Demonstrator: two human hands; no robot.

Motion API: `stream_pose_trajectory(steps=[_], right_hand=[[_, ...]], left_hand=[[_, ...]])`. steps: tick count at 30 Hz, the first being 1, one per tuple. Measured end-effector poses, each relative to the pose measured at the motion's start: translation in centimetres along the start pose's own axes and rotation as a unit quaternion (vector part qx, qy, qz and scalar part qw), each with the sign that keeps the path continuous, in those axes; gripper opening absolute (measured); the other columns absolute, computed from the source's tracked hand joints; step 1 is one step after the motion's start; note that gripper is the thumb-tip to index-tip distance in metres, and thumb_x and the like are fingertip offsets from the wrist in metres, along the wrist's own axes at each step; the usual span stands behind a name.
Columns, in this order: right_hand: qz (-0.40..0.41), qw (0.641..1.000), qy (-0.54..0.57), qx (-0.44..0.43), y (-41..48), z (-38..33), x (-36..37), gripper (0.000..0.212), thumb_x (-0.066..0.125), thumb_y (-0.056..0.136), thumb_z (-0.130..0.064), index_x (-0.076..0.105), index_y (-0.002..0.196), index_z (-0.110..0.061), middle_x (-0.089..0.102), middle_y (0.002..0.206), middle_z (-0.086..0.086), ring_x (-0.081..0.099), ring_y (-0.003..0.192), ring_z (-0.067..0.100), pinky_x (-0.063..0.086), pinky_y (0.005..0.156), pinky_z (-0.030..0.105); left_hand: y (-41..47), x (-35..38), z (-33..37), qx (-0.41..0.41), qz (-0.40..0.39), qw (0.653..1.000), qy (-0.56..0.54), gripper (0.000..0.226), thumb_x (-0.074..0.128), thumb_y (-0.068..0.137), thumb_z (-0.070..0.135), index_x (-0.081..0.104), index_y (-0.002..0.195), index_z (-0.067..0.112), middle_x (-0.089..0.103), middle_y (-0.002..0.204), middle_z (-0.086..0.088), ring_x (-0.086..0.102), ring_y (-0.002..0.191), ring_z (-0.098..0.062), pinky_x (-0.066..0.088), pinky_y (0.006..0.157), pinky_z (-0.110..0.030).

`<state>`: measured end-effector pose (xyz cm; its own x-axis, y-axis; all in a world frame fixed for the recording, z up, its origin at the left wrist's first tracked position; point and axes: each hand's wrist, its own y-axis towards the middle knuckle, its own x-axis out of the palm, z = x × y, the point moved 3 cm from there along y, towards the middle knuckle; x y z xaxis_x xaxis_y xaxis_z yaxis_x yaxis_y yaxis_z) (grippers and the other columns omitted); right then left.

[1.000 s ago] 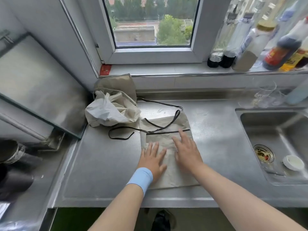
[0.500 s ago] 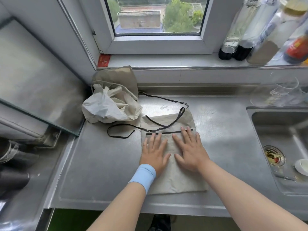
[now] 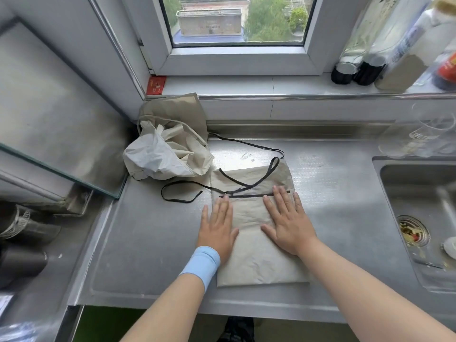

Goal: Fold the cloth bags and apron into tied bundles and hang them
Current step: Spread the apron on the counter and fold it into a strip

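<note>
Pressing left hand flat on folded beige apron, at its left edge; right hand flat on its right half. Holding fingers straight, slightly spread.

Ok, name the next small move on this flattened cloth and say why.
Probably gather the loose black straps onto the folded cloth. The left hand and right hand both lie flat on it with straight fingers, so it looks smoothed. The straps trail off its far edge onto the counter, and they seem needed for tying the bundle.
</note>
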<state>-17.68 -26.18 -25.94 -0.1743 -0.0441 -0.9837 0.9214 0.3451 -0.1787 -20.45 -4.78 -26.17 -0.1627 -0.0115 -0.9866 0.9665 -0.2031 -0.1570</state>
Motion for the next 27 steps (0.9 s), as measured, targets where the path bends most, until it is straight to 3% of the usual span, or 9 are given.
stream_pose_trajectory(steps=[2, 6, 11, 14, 17, 20, 22, 25, 27], right_hand=[[0.005, 1.000, -0.004, -0.012, -0.6, -1.1, -0.3, 0.071, 0.027, 0.095, -0.055, 0.035, 0.151, -0.012, 0.017, 0.161, 0.019, 0.014, 0.150, 0.034, 0.016, 0.117, 0.056], [0.028, 0.997, 0.025, -0.067, -2.9, -3.6, -0.5, 0.061, 0.034, 0.096, -0.041, 0.045, 0.145, -0.005, 0.025, 0.159, 0.019, 0.024, 0.147, 0.034, 0.022, 0.115, 0.050], [-0.023, 0.993, 0.013, -0.117, -7.2, -2.5, 1.2, 0.082, 0.037, 0.092, -0.062, 0.025, 0.155, -0.009, 0.015, 0.163, 0.013, 0.014, 0.151, 0.029, 0.013, 0.118, 0.044], [-0.032, 0.988, -0.016, -0.150, -8.8, -1.9, 0.7, 0.092, 0.038, 0.088, -0.070, 0.021, 0.156, -0.011, 0.015, 0.163, 0.013, 0.010, 0.151, 0.029, 0.011, 0.118, 0.046], [-0.031, 0.979, -0.020, -0.199, -9.6, -2.7, -0.4, 0.094, 0.042, 0.080, -0.068, 0.022, 0.156, -0.016, 0.019, 0.162, 0.013, 0.020, 0.148, 0.031, 0.021, 0.117, 0.047], [-0.054, 0.973, -0.034, -0.223, -10.0, -4.0, -1.4, 0.085, 0.045, 0.077, -0.053, 0.025, 0.151, -0.017, 0.027, 0.155, 0.012, 0.037, 0.134, 0.032, 0.044, 0.101, 0.045], [-0.067, 0.971, -0.055, -0.225, -10.0, -4.7, -1.9, 0.085, 0.052, 0.076, -0.042, 0.019, 0.150, -0.018, 0.022, 0.151, 0.010, 0.040, 0.128, 0.030, 0.051, 0.086, 0.045], [-0.097, 0.968, -0.107, -0.206, -10.2, -5.5, -2.0, 0.100, 0.062, 0.078, -0.032, 0.002, 0.155, -0.015, 0.006, 0.161, 0.011, 0.027, 0.138, 0.030, 0.049, 0.095, 0.043], [-0.107, 0.971, -0.129, -0.171, -10.4, -5.8, -1.8, 0.104, 0.066, 0.081, -0.030, -0.003, 0.156, -0.013, -0.001, 0.163, 0.012, 0.019, 0.144, 0.031, 0.045, 0.101, 0.042]], left_hand=[[-0.9, -0.8, 2.3, 0.059, 0.004, 0.998, -0.013, 0.055, 0.041, 0.085, 0.033, 0.050, 0.136, 0.015, 0.037, 0.152, -0.009, 0.030, 0.140, -0.028, 0.019, 0.112, -0.050], [-3.5, 0.5, 4.5, 0.094, -0.061, 0.993, -0.019, 0.062, 0.037, 0.087, 0.048, 0.048, 0.140, 0.018, 0.041, 0.150, -0.006, 0.037, 0.139, -0.027, 0.021, 0.109, -0.049], [-5.1, 1.6, 1.3, 0.072, -0.049, 0.996, -0.002, 0.072, 0.036, 0.086, 0.058, 0.033, 0.147, 0.020, 0.030, 0.156, -0.009, 0.021, 0.143, -0.026, 0.018, 0.110, -0.051], [-6.2, 0.1, 0.7, 0.067, -0.026, 0.997, -0.005, 0.066, 0.038, 0.081, 0.053, 0.042, 0.137, 0.020, 0.040, 0.149, -0.008, 0.033, 0.136, -0.029, 0.022, 0.107, -0.047], [-7.6, -1.2, 1.8, 0.070, 0.016, 0.997, -0.026, 0.045, 0.039, 0.081, 0.048, 0.047, 0.120, 0.028, 0.038, 0.132, 0.001, 0.047, 0.120, -0.026, 0.029, 0.098, -0.037], [-8.8, -1.0, 2.8, 0.069, -0.020, 0.997, -0.033, 0.053, 0.042, 0.084, 0.058, 0.039, 0.127, 0.029, 0.032, 0.134, 0.003, 0.029, 0.127, -0.023, 0.024, 0.105, -0.036], [-9.2, -1.1, 2.8, 0.064, -0.030, 0.997, -0.042, 0.066, 0.044, 0.078, 0.067, 0.036, 0.132, 0.029, 0.029, 0.138, 0.003, 0.023, 0.130, -0.022, 0.022, 0.108, -0.035], [-9.7, -1.6, 2.7, 0.084, -0.051, 0.994, -0.043, 0.080, 0.052, 0.070, 0.068, 0.030, 0.136, 0.029, 0.025, 0.142, 0.001, 0.019, 0.134, -0.023, 0.023, 0.112, -0.036], [-10.0, -1.8, 2.5, 0.087, -0.070, 0.992, -0.057, 0.085, 0.057, 0.072, 0.061, 0.024, 0.143, 0.028, 0.020, 0.151, 0.000, 0.013, 0.142, -0.025, 0.015, 0.118, -0.036]])
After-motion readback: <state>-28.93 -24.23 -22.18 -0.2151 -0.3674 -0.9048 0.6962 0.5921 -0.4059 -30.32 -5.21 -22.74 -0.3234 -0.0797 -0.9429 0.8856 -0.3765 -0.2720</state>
